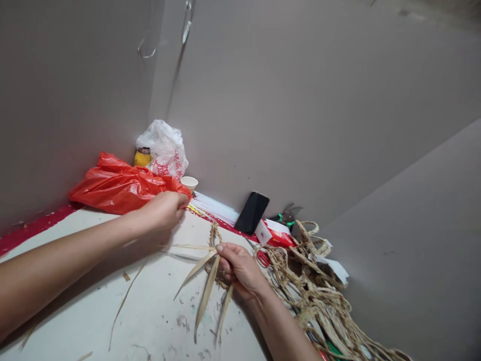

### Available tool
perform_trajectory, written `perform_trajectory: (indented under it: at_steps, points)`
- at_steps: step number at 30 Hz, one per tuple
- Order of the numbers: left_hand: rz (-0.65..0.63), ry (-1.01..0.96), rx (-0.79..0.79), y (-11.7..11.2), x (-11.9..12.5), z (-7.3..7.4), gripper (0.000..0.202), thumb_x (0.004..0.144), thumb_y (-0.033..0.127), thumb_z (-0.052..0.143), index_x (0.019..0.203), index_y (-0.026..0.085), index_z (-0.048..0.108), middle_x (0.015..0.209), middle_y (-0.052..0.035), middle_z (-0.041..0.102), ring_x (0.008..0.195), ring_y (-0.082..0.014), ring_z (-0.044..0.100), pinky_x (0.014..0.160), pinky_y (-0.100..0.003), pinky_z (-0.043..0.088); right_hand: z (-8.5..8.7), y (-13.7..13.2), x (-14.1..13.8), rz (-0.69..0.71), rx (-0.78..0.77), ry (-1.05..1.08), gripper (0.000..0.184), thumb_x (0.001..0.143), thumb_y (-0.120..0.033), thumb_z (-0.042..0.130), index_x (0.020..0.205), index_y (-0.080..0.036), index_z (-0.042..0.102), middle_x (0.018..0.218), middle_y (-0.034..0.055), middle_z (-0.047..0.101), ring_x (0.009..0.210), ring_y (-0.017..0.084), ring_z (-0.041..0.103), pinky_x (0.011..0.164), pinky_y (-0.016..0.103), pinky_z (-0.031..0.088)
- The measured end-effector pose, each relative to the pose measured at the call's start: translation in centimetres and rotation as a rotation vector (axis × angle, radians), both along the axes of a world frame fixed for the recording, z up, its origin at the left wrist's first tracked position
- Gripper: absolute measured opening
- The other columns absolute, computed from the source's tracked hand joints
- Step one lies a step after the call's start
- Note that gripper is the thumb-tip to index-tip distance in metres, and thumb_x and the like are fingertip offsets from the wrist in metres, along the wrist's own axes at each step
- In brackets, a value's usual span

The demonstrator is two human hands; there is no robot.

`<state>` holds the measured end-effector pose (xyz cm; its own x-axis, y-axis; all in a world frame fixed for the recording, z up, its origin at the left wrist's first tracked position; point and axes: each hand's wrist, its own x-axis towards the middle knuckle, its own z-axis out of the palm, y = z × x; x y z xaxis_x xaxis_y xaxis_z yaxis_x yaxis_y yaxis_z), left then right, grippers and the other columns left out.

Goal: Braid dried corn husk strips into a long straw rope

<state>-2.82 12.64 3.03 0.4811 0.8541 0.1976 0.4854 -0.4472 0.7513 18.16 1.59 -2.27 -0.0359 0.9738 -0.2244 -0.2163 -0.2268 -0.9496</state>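
My right hand (238,268) is closed on a braided straw cord (214,233) with loose dry leaf strips (206,296) hanging down from the grip. My left hand (165,209) is stretched out to the edge of a red plastic bag (116,185), its fingers curled in a pinch; what they hold is hidden. Both hands work over a white, stained tabletop (150,316). A heap of finished braided cord (315,286) lies just right of my right wrist.
In the corner stand a white plastic bag (165,148), a yellow jar (143,158) and a small paper cup (189,182). A black phone (252,212) leans on the wall beside green-handled shears (286,217). Red-handled scissors (263,258) lie near the cord heap. Grey walls enclose the table.
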Motion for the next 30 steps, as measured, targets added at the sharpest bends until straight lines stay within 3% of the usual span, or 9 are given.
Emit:
perform_trajectory:
  at_steps: [3,5,8,11,15,19,24,27,30]
  points:
    - [-0.194,-0.208,-0.060,-2.8,2.6,-0.9,0.030,0.070,0.015,0.045,0.094,0.018,0.065,0.097,-0.0044,0.066,0.092,-0.0187,0.058,0.081,-0.025,0.040,-0.1,-0.1,-0.3,0.041,0.003,-0.025,0.041,0.070,-0.041,0.070,0.049,-0.016,0.044,0.037,-0.0083,0.037,0.032,0.002,0.020,0.033,0.018,0.012]
    - [-0.319,-0.254,-0.216,-4.5,3.9,-2.2,0.027,0.075,0.022,0.046,0.095,0.017,0.064,0.097,-0.0056,0.066,0.090,-0.0182,0.058,0.079,-0.026,0.042,-0.2,-0.1,-0.4,0.050,0.005,-0.031,0.041,0.070,-0.041,0.070,0.050,-0.016,0.045,0.036,-0.0083,0.037,0.032,0.002,0.021,0.033,0.018,0.012]
    - [-0.395,-0.245,-0.600,-6.0,4.7,-4.3,0.030,0.082,0.034,0.039,0.084,0.014,0.061,0.070,-0.0038,0.062,0.054,-0.0118,0.053,0.053,-0.023,0.041,-0.3,-0.1,-0.5,0.070,0.006,-0.047,0.038,0.072,-0.041,0.068,0.053,-0.015,0.049,0.037,-0.0073,0.040,0.032,0.002,0.022,0.034,0.018,0.012]
    - [-0.368,-0.226,-0.710,-6.4,4.7,-5.2,0.030,0.082,0.037,0.039,0.070,0.015,0.055,0.053,0.0027,0.050,0.037,-0.0062,0.032,0.040,-0.020,0.026,-0.4,-0.1,-0.5,0.097,0.010,-0.060,0.038,0.073,-0.041,0.067,0.052,-0.015,0.049,0.037,-0.0067,0.042,0.032,0.002,0.021,0.034,0.019,0.011]
    - [-0.320,-0.169,-0.555,-5.6,4.3,-4.7,0.020,0.077,0.032,0.044,0.068,0.017,0.053,0.052,0.0039,0.048,0.042,-0.0075,0.035,0.044,-0.020,0.028,-0.4,-0.2,-0.5,0.088,-0.003,-0.067,0.038,0.072,-0.041,0.068,0.051,-0.015,0.049,0.036,-0.0076,0.040,0.031,0.002,0.020,0.034,0.019,0.010]
    - [-0.262,0.071,-0.255,-2.8,2.8,-3.5,0.013,0.071,0.023,0.046,0.064,0.017,0.056,0.058,0.0009,0.055,0.053,-0.0121,0.046,0.054,-0.022,0.032,-0.4,-0.3,-0.4,0.078,-0.007,-0.085,0.039,0.072,-0.041,0.068,0.050,-0.016,0.047,0.035,-0.0078,0.040,0.031,0.002,0.019,0.033,0.019,0.011]
    - [0.062,0.447,0.094,0.0,0.2,-0.8,0.002,0.062,0.017,0.056,0.060,0.018,0.057,0.061,-0.0033,0.056,0.063,-0.0173,0.050,0.061,-0.026,0.031,-0.4,-0.2,-0.2,0.088,-0.021,-0.052,0.038,0.071,-0.039,0.069,0.051,-0.016,0.047,0.036,-0.0076,0.041,0.031,0.002,0.021,0.033,0.018,0.011]
    - [0.124,0.341,0.283,-1.2,0.4,0.8,0.007,0.065,0.018,0.056,0.071,0.018,0.060,0.075,-0.0057,0.060,0.072,-0.0200,0.052,0.067,-0.027,0.033,-0.5,-0.2,-0.1,0.110,-0.034,-0.041,0.036,0.072,-0.039,0.068,0.053,-0.016,0.048,0.035,-0.0077,0.042,0.030,0.002,0.020,0.033,0.019,0.010]
    - [-0.045,0.031,0.160,-3.7,2.1,0.7,0.011,0.071,0.023,0.053,0.074,0.018,0.062,0.076,-0.0055,0.062,0.072,-0.0186,0.054,0.068,-0.026,0.037,-0.5,-0.3,-0.2,0.124,-0.031,-0.047,0.037,0.073,-0.040,0.068,0.052,-0.016,0.048,0.035,-0.0077,0.041,0.029,0.002,0.020,0.033,0.019,0.010]
